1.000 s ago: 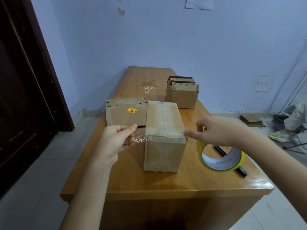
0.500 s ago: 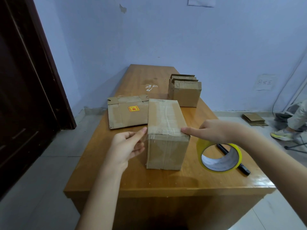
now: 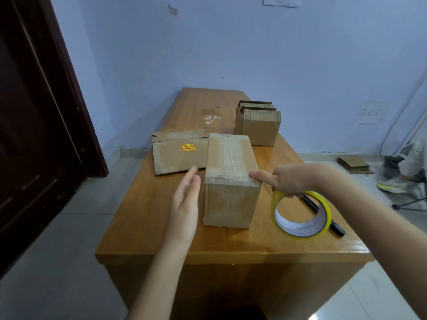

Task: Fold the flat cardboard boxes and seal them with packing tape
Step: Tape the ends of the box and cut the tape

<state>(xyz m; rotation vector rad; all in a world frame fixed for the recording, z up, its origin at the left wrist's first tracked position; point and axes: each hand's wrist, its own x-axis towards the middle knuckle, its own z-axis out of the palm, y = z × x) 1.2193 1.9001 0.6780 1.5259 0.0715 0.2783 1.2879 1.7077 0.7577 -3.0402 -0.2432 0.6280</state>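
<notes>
Head view: a taped box point(image 3: 231, 179) stands mid-tabletop point(image 3: 147, 215). The left hand point(image 3: 186, 204) lies flat-fingered just beside its left side, its grip wide. The right hand point(image 3: 288, 180) holds a tape roll point(image 3: 300, 215), forefinger touching the box's top right edge.

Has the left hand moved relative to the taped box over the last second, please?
Yes. The left hand has opened flat and shifted right, toward the left side of the taped box.
</notes>
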